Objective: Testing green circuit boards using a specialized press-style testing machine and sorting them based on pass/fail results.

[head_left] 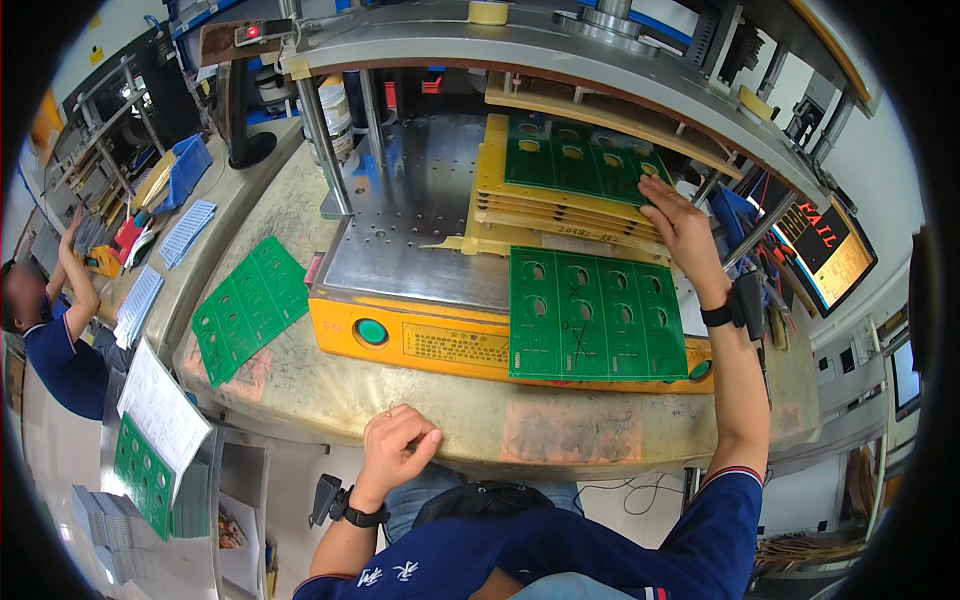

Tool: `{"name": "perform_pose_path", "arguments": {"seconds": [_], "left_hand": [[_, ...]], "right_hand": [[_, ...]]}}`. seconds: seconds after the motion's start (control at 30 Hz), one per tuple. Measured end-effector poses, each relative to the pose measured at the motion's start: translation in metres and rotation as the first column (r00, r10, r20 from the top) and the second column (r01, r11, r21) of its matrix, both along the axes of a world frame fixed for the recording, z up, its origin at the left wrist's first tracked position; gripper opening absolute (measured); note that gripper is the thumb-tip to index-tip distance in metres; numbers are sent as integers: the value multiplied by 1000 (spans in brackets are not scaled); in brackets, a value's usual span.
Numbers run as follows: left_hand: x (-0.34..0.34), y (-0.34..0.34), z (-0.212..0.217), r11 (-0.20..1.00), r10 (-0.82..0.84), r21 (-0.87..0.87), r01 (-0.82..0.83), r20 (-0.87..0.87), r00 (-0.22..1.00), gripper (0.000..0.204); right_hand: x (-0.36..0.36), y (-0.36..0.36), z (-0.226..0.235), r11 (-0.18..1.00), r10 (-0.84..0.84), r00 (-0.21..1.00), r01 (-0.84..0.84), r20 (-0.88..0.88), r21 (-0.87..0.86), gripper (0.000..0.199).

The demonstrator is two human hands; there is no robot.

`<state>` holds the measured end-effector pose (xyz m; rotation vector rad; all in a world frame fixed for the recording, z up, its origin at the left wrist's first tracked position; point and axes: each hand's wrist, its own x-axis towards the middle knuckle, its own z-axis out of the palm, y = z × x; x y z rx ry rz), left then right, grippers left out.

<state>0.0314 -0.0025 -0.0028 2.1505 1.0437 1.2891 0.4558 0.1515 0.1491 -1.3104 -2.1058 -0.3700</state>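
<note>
My right hand (678, 225) reaches forward into the press machine, its fingertips resting on the right edge of a green circuit panel (580, 158) that lies on a yellow fixture (490, 180). A second green circuit panel (590, 312), marked with a dark scribble, lies on the machine's front ledge just below that hand. My left hand (398, 445) is curled into a loose fist at the front edge of the worn bench (420, 410), holding nothing I can see. Both wrists wear dark bands.
A third green panel (250, 305) lies on the bench at the left. A round green button (371, 331) sits on the machine's orange front. A monitor (830, 255) glows at the right. Another person (50, 330) sits at far left beside trays and more green panels (140, 475).
</note>
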Motion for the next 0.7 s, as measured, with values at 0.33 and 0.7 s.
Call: {"name": "perform_pose_path", "arguments": {"seconds": [0.33,0.7], "left_hand": [[2,1,1,1000,0,10,0,-10,1000,14],[5,0,-1,1000,11,14,-10,-32,999,14]], "right_hand": [[3,-1,10,993,-9,999,14,40,-120,34],[21,0,17,949,-9,996,35,84,-313,34]]}}
